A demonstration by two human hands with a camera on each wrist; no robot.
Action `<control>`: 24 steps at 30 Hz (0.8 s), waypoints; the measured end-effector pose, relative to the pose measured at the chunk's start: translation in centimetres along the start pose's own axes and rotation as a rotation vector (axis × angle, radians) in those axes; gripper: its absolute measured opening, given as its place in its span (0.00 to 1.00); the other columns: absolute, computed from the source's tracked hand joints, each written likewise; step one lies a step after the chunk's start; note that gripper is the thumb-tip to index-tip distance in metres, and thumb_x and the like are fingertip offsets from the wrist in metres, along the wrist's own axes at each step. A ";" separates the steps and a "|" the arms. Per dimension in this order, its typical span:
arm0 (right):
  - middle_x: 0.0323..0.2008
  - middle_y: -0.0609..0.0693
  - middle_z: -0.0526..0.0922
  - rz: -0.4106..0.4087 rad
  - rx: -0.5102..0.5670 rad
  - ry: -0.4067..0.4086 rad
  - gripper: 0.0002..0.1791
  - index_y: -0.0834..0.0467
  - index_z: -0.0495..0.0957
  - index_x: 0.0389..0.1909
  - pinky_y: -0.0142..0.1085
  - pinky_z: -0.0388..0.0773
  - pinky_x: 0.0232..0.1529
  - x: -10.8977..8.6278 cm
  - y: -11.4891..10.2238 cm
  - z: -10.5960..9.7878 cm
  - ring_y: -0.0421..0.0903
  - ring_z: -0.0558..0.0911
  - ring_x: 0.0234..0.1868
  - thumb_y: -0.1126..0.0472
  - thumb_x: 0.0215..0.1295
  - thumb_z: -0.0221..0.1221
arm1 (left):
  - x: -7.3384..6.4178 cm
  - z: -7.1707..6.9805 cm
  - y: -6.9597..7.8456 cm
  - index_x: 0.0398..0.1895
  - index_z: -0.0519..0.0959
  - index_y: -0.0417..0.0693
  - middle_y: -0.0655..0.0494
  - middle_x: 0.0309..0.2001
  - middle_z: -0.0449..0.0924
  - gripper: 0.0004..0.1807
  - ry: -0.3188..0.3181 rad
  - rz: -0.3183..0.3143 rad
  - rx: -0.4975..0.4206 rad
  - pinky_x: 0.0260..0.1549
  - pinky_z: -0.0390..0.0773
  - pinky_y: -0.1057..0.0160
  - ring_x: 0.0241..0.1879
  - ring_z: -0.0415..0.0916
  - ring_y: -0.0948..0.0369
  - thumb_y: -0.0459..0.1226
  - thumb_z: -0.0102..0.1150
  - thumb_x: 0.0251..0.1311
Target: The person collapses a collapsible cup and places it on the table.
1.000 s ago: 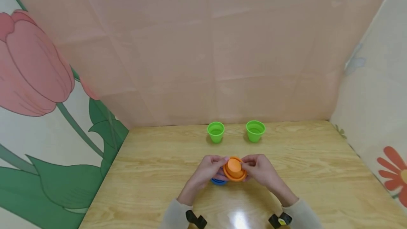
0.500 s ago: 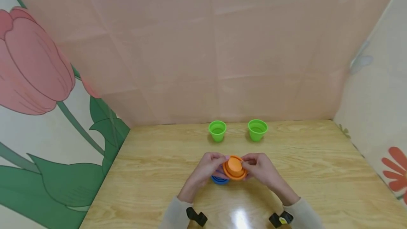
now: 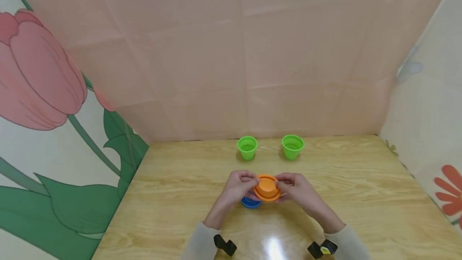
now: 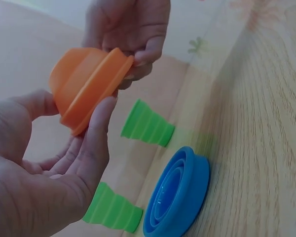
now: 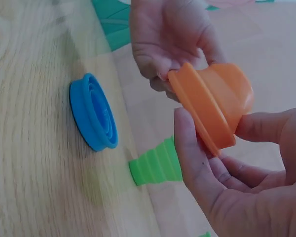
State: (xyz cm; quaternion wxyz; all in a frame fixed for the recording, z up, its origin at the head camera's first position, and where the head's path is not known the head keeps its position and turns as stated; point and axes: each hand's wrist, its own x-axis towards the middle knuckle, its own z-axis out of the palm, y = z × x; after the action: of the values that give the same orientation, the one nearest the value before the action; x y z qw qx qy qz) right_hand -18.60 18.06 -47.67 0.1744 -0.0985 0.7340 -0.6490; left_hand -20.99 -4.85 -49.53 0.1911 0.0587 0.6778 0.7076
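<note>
Both hands are grasping one orange cup (image 3: 267, 188), holding it up off the bench (image 3: 180, 183), about midway between the bench's left and right edges. The left hand (image 3: 238, 186) pinches one side of the cup between thumb and fingers, and the right hand (image 3: 296, 189) pinches the opposite side in the same way. The cup is upside down, its narrow base facing up and its wide rim facing down, with a stepped ring above the rim.

A blue cup (image 4: 180, 195) sits on the bench just beside and below the left hand, pressed flat into nested rings with its open side up; in the head view that hand partly hides it.

Two green cups stand upright near the bench's back edge, one (image 3: 247, 148) a little left of the other (image 3: 293, 147) and apart from it. Behind the back edge hangs a creased pinkish cloth (image 3: 202, 59). A large tulip picture (image 3: 41, 71) rises beyond the bench's left edge, and a red flower picture (image 3: 449, 191) shows beyond the right edge.
</note>
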 end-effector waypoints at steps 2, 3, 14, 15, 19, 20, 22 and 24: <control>0.57 0.68 0.82 0.011 0.041 -0.019 0.25 0.80 0.68 0.66 0.43 0.93 0.48 -0.1 0.0 -0.2 0.48 0.89 0.45 0.64 0.79 0.54 | 0.0 0.0 0.0 0.49 0.81 0.33 0.43 0.39 0.90 0.11 0.020 -0.001 0.012 0.30 0.93 0.57 0.26 0.87 0.59 0.32 0.62 0.69; 0.58 0.68 0.82 0.016 0.062 -0.028 0.26 0.80 0.67 0.67 0.44 0.92 0.50 -0.2 0.0 -0.3 0.47 0.88 0.46 0.63 0.79 0.54 | 0.0 0.0 0.0 0.49 0.81 0.34 0.44 0.39 0.90 0.11 0.033 0.000 0.017 0.30 0.93 0.58 0.26 0.87 0.60 0.32 0.62 0.69; 0.60 0.59 0.82 -0.005 0.179 -0.095 0.32 0.79 0.61 0.73 0.41 0.90 0.57 -0.1 0.3 -0.6 0.44 0.87 0.52 0.61 0.80 0.56 | 0.1 0.2 0.2 0.51 0.82 0.33 0.45 0.39 0.90 0.12 0.131 0.032 0.011 0.25 0.90 0.65 0.25 0.85 0.62 0.33 0.63 0.71; 0.60 0.58 0.82 -0.004 0.187 -0.097 0.32 0.79 0.60 0.73 0.40 0.90 0.57 -0.1 0.4 -0.6 0.44 0.87 0.52 0.62 0.80 0.56 | 0.0 0.2 0.2 0.51 0.82 0.33 0.45 0.39 0.90 0.12 0.141 0.035 0.012 0.25 0.90 0.66 0.26 0.85 0.63 0.33 0.63 0.71; 0.57 0.56 0.83 0.002 0.197 -0.079 0.35 0.78 0.59 0.73 0.40 0.89 0.57 -0.1 0.4 -0.2 0.43 0.87 0.51 0.63 0.76 0.61 | -0.2 0.2 0.2 0.51 0.82 0.34 0.44 0.40 0.90 0.12 0.171 0.039 0.009 0.25 0.89 0.68 0.27 0.85 0.63 0.34 0.63 0.72; 0.56 0.54 0.83 0.002 0.200 -0.074 0.36 0.78 0.59 0.74 0.40 0.89 0.58 -0.1 0.4 -0.1 0.43 0.87 0.51 0.63 0.75 0.62 | -0.2 0.2 0.2 0.51 0.82 0.34 0.44 0.41 0.90 0.12 0.176 0.039 0.009 0.26 0.89 0.68 0.27 0.85 0.62 0.34 0.62 0.72; 0.55 0.52 0.83 0.001 0.210 -0.069 0.38 0.78 0.57 0.75 0.40 0.89 0.58 -0.1 0.4 0.1 0.42 0.87 0.50 0.63 0.74 0.63 | -0.3 0.2 0.3 0.52 0.82 0.34 0.43 0.42 0.90 0.12 0.181 0.039 0.005 0.26 0.89 0.68 0.27 0.85 0.62 0.34 0.62 0.73; 0.54 0.50 0.83 -0.003 0.237 -0.075 0.39 0.78 0.55 0.75 0.39 0.89 0.58 -0.2 0.5 0.1 0.42 0.87 0.50 0.63 0.76 0.61 | -0.3 0.2 0.3 0.52 0.82 0.33 0.42 0.43 0.90 0.13 0.181 0.038 0.004 0.26 0.89 0.68 0.28 0.85 0.62 0.34 0.61 0.73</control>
State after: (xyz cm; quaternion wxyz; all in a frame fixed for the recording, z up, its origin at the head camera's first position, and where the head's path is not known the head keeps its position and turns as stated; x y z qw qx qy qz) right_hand -18.31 18.08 -48.13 0.2114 -0.1026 0.6450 -0.7272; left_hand -20.71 -4.71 -49.16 0.1158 0.0077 0.6924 0.7121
